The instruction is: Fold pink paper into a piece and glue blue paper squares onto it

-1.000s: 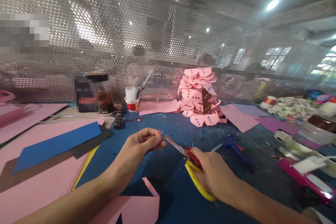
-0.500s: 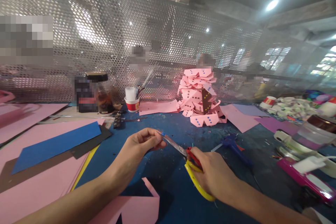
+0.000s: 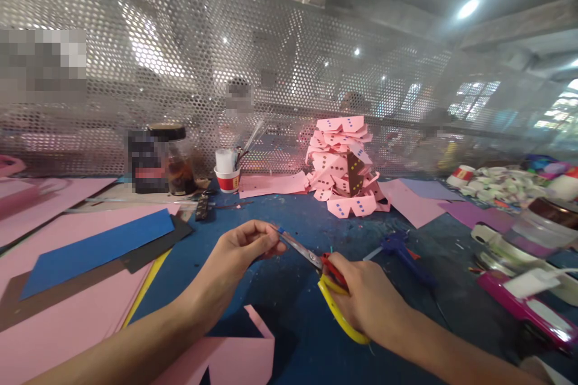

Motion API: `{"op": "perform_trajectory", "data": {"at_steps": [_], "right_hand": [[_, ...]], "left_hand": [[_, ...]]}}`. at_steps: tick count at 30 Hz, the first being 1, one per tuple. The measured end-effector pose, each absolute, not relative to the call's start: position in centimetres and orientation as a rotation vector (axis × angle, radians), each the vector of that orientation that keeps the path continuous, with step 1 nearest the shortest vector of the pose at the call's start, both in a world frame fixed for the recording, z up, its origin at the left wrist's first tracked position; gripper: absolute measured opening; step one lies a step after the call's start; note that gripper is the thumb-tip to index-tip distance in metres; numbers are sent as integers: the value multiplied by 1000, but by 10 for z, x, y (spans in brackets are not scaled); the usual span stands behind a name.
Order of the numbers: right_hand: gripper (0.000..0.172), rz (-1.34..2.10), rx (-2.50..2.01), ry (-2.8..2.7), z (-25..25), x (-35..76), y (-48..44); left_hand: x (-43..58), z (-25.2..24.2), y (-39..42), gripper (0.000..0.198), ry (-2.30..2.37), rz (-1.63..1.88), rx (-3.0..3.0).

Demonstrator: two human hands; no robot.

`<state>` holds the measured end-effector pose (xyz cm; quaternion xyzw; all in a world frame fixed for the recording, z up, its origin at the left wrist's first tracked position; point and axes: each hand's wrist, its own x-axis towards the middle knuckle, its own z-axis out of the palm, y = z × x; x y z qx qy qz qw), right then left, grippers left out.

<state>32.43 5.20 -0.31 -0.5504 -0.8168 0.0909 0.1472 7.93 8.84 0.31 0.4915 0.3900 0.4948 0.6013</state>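
My right hand [image 3: 361, 289] is closed round the yellow and red handles of a pair of scissors [image 3: 335, 307]. Their blades point up and left to the fingertips of my left hand [image 3: 248, 249]. That hand is pinched on a tiny piece of blue paper [image 3: 280, 230], which shows at the blade tips; most of it is hidden by the fingers. Below the hands lies a cut and folded pink paper piece [image 3: 246, 352], its narrow strip bent upward. Beyond them stands a tall pile of pink folded papers [image 3: 341, 162] with small coloured squares on them.
Left, a blue paper strip [image 3: 102, 249] lies on pink sheets [image 3: 90, 337]. A red and white cup [image 3: 227, 181] and a lidded jar [image 3: 180, 162] stand behind. Right are a blue glue gun [image 3: 409, 258], a tape roll [image 3: 524, 240], a magenta device [image 3: 526, 307] and many paper scraps [image 3: 501, 185].
Almost nothing differs. Both hands keep their places, with the scissor blades still at the blue piece by my left fingertips.
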Motion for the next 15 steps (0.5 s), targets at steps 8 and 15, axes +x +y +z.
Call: {"op": "perform_trajectory", "data": {"at_steps": [8, 15], "right_hand": [[9, 232, -1578, -2335, -5, 326, 54], [10, 291, -1585, -2340, -2, 327, 53]], "left_hand": [[80, 6, 88, 21, 932, 1141, 1119], [81, 9, 86, 24, 972, 1122, 1133]]}}
